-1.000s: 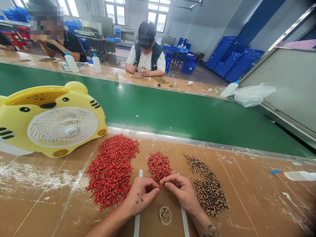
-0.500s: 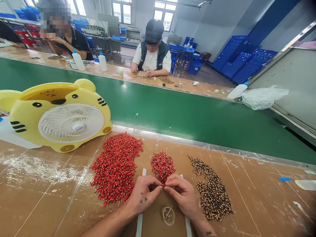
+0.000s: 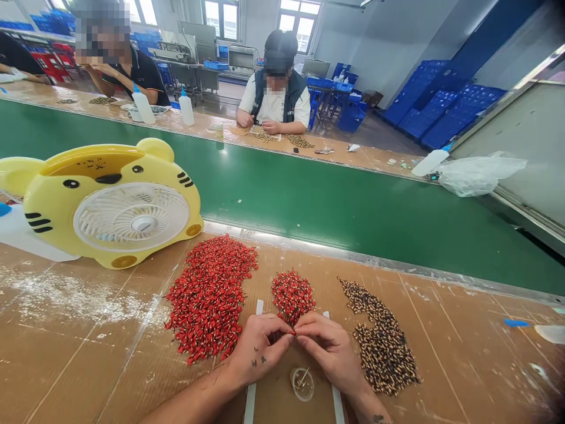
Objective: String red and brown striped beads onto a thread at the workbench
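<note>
Just below the small red pile [image 3: 292, 294], our left hand [image 3: 258, 348] and right hand [image 3: 330, 348] meet fingertip to fingertip — both pinched closed on one red piece [image 3: 293, 334] held above the brown tabletop [image 3: 88, 353]. We see a larger red heap [image 3: 209, 294] to the left, a dark speckled heap [image 3: 383, 350] to the right, a clear round dish [image 3: 302, 384] between our wrists — and a yellow fan [image 3: 110, 203] near the green belt [image 3: 309, 200].

Item [image 3: 294, 333] pinched between left hand [image 3: 258, 348] and right hand [image 3: 332, 348], lower centre: mostly hidden by fingertips. Clear dish [image 3: 302, 384] contents below: too small to tell.
</note>
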`<move>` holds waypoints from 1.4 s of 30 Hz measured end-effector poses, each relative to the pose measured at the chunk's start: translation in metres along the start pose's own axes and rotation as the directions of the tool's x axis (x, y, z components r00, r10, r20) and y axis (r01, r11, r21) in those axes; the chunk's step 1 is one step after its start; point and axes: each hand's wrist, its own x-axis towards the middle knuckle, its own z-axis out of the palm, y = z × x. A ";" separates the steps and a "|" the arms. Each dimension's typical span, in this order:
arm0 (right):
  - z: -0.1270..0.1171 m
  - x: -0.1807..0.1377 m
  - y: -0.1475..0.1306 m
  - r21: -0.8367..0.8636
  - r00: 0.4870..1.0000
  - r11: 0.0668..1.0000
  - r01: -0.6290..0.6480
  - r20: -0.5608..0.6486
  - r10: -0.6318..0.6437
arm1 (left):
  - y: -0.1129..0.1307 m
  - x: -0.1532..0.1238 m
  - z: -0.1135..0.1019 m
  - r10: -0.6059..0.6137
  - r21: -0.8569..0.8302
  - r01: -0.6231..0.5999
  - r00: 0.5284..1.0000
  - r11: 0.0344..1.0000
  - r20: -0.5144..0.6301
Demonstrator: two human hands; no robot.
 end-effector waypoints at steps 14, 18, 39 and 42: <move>-0.003 0.005 -0.005 0.167 0.976 0.966 -0.198 0.120 0.179 | -0.006 -0.004 0.002 0.108 0.110 -0.118 0.990 0.987 0.095; -0.001 0.007 -0.005 0.157 0.975 0.966 -0.207 0.113 0.191 | -0.003 -0.003 0.002 0.058 0.132 -0.070 0.994 0.989 0.092; -0.031 -0.002 -0.002 -0.232 0.993 0.966 0.116 0.051 -0.107 | 0.015 0.046 -0.010 -0.161 0.241 0.153 0.987 0.958 0.014; -0.032 -0.002 -0.005 -0.252 0.978 0.956 0.149 0.180 -0.105 | 0.020 0.044 -0.028 -0.095 0.437 0.096 0.995 0.894 -0.025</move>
